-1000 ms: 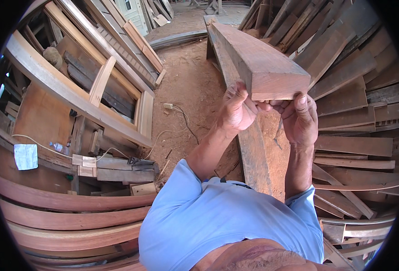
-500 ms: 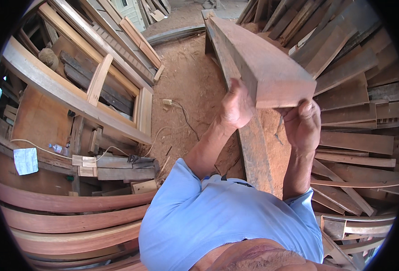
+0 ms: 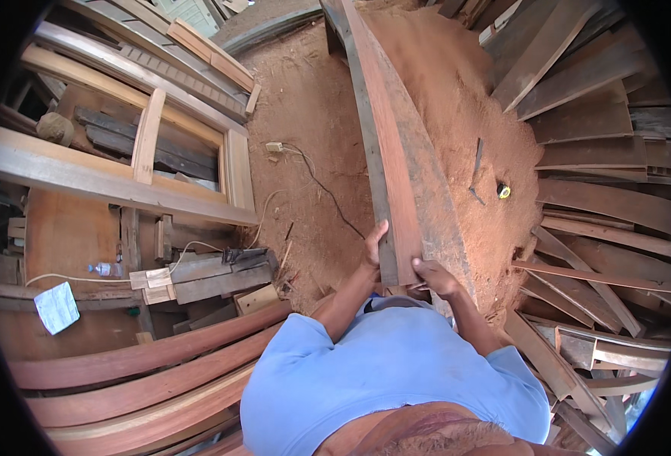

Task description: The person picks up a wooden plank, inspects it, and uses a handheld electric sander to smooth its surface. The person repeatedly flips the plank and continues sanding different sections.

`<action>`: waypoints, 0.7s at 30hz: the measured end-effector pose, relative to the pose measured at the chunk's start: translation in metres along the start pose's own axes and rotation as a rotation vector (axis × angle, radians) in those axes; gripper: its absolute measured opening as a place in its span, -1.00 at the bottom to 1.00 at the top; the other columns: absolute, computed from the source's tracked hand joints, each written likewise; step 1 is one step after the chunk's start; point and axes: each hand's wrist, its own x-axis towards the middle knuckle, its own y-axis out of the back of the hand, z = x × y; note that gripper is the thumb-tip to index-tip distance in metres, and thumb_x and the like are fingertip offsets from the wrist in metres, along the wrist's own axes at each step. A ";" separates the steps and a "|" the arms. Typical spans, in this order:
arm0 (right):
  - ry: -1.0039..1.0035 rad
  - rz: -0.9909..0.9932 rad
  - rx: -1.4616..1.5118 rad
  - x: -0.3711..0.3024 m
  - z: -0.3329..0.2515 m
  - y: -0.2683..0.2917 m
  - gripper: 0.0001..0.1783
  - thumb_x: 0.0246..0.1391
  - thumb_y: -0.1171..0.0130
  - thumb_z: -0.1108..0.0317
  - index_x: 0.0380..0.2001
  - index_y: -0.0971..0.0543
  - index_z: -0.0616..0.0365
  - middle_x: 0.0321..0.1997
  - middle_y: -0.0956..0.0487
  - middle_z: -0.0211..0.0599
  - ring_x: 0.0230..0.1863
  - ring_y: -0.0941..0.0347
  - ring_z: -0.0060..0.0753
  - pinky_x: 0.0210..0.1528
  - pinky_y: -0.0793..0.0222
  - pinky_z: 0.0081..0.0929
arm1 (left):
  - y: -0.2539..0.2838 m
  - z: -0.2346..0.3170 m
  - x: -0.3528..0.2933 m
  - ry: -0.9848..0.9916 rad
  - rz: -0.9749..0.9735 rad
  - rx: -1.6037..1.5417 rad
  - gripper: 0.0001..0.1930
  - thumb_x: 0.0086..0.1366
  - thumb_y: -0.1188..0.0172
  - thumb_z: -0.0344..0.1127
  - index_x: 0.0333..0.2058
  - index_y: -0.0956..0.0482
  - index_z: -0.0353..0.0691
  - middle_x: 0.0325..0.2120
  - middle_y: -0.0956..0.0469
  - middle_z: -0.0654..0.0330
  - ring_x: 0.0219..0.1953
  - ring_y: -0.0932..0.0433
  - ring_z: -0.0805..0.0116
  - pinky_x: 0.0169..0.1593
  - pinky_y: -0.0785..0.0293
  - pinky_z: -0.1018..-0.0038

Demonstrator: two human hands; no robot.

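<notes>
A long wooden beam [image 3: 390,152] runs away from me, with a reddish face up and a darker face on its left. My left hand [image 3: 375,245] grips the dark left side close to the near end, thumb pointing forward. At the right corner of that end is my right hand [image 3: 435,279], its thumb on the reddish face and its fingers curled below, partly hidden. Under the beam and to its right shows a wider, weathered grey-brown board [image 3: 435,201]. Whether the beam's near end touches this board I cannot tell.
Sawdust covers the ground, where a tape measure [image 3: 503,190] and a thin dark strip [image 3: 476,171] lie on the right. Planks [image 3: 605,201] are stacked along the right side. A wooden frame [image 3: 107,182] stands left, near a cable with a socket block [image 3: 274,147]. Curved reddish timbers [image 3: 153,353] lie lower left.
The beam's near end has come down and back toward my body, both hands moving with it. The tape measure on the sawdust has come into sight.
</notes>
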 end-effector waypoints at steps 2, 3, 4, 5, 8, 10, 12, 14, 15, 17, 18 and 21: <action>-0.057 0.015 -0.158 0.040 0.027 0.003 -0.25 0.28 -0.10 -0.18 0.19 -0.43 0.34 -0.02 -0.60 -0.06 -0.09 -0.59 -0.26 -0.02 -0.52 -0.37 | 0.051 -0.007 0.004 -0.007 0.137 0.175 -0.24 0.22 -0.22 0.14 0.25 -0.30 -0.25 -0.05 -0.52 -0.02 -0.02 -0.56 0.15 0.04 -0.55 0.17; -0.047 0.018 -0.202 0.051 0.031 -0.001 -0.27 0.29 -0.11 -0.15 0.18 -0.43 0.34 -0.01 -0.60 -0.05 -0.07 -0.59 -0.25 -0.02 -0.52 -0.37 | 0.102 -0.016 0.011 -0.035 0.186 0.291 -0.23 0.21 -0.25 0.10 0.26 -0.28 -0.25 -0.05 -0.51 0.01 -0.04 -0.56 0.17 0.02 -0.55 0.19; 0.036 0.033 -0.159 0.056 0.027 -0.015 -0.29 0.27 -0.14 -0.12 0.13 -0.44 0.38 -0.01 -0.60 -0.03 -0.04 -0.59 -0.18 0.00 -0.51 -0.34 | 0.120 -0.022 0.011 -0.062 0.229 0.361 -0.23 0.19 -0.28 0.05 0.28 -0.26 -0.23 -0.05 -0.50 0.04 -0.05 -0.55 0.20 0.01 -0.54 0.22; 0.124 0.048 -0.119 0.061 0.018 -0.030 -0.31 0.25 -0.16 -0.08 0.09 -0.46 0.41 0.00 -0.61 0.00 0.00 -0.60 -0.10 0.02 -0.51 -0.32 | 0.136 -0.026 0.010 -0.089 0.276 0.434 -0.22 0.18 -0.31 0.00 0.29 -0.25 -0.21 -0.06 -0.49 0.08 -0.06 -0.54 0.23 0.00 -0.54 0.24; 0.091 0.112 -0.777 0.082 0.008 -0.056 -0.17 0.15 -0.26 -0.07 0.23 -0.29 0.40 0.03 -0.59 0.15 0.09 -0.55 0.10 0.12 -0.46 -0.13 | 0.149 -0.028 0.013 -0.147 0.354 0.515 -0.19 0.13 -0.39 -0.12 0.31 -0.20 -0.10 -0.07 -0.47 0.15 -0.05 -0.51 0.29 0.01 -0.51 0.28; -0.064 0.181 -0.823 0.104 0.026 -0.073 -0.02 0.06 -0.32 -0.08 0.29 -0.15 0.40 0.10 -0.52 0.26 0.14 -0.50 0.23 0.18 -0.41 -0.05 | 0.181 -0.034 0.024 -0.116 0.351 0.571 -0.16 0.10 -0.43 -0.14 0.32 -0.19 -0.04 -0.07 -0.46 0.19 -0.04 -0.49 0.32 0.03 -0.50 0.30; -0.181 0.251 -0.831 0.123 0.046 -0.075 0.09 -0.01 -0.36 -0.07 0.33 -0.04 0.43 0.16 -0.47 0.34 0.17 -0.47 0.31 0.21 -0.38 0.00 | 0.195 -0.039 0.032 -0.011 0.350 0.513 -0.14 0.09 -0.45 -0.12 0.32 -0.19 -0.06 -0.07 -0.45 0.20 -0.03 -0.48 0.33 0.05 -0.48 0.31; -0.251 0.315 -0.798 0.137 0.053 -0.074 0.15 -0.04 -0.37 -0.03 0.33 0.03 0.49 0.21 -0.41 0.39 0.18 -0.45 0.33 0.22 -0.37 0.00 | 0.211 -0.048 0.037 0.051 0.348 0.498 -0.13 0.08 -0.47 -0.11 0.31 -0.20 -0.07 -0.06 -0.45 0.21 -0.02 -0.47 0.33 0.07 -0.47 0.33; -0.267 0.305 -0.723 0.140 0.053 -0.071 0.15 -0.06 -0.35 0.01 0.32 0.06 0.52 0.25 -0.36 0.42 0.20 -0.43 0.35 0.22 -0.37 0.01 | 0.221 -0.054 0.040 0.059 0.347 0.511 -0.14 0.08 -0.47 -0.10 0.31 -0.21 -0.07 -0.06 -0.45 0.22 -0.02 -0.47 0.33 0.08 -0.46 0.34; -0.259 0.278 -0.711 0.131 0.032 -0.068 0.13 -0.06 -0.34 0.04 0.31 0.05 0.54 0.21 -0.40 0.40 0.18 -0.45 0.33 0.22 -0.38 0.01 | 0.234 -0.066 0.050 0.071 0.339 0.524 -0.12 0.09 -0.47 -0.11 0.33 -0.20 -0.07 -0.04 -0.43 0.24 -0.01 -0.46 0.32 0.12 -0.43 0.35; -0.259 0.261 -0.712 0.126 0.028 -0.066 0.12 -0.06 -0.33 0.06 0.31 0.05 0.56 0.19 -0.42 0.39 0.18 -0.46 0.32 0.21 -0.38 0.01 | 0.236 -0.068 0.053 0.064 0.334 0.475 -0.10 0.09 -0.47 -0.12 0.35 -0.18 -0.06 -0.03 -0.43 0.24 0.00 -0.46 0.31 0.12 -0.42 0.34; -0.284 0.386 -0.856 0.134 0.059 -0.040 -0.03 -0.08 -0.37 0.08 0.17 -0.06 0.46 -0.09 -0.59 0.32 -0.01 -0.57 0.30 0.05 -0.49 0.02 | 0.181 -0.057 0.058 0.092 0.310 0.395 0.03 0.06 -0.49 -0.15 0.42 -0.03 -0.05 0.04 -0.40 0.21 0.06 -0.42 0.29 0.15 -0.41 0.29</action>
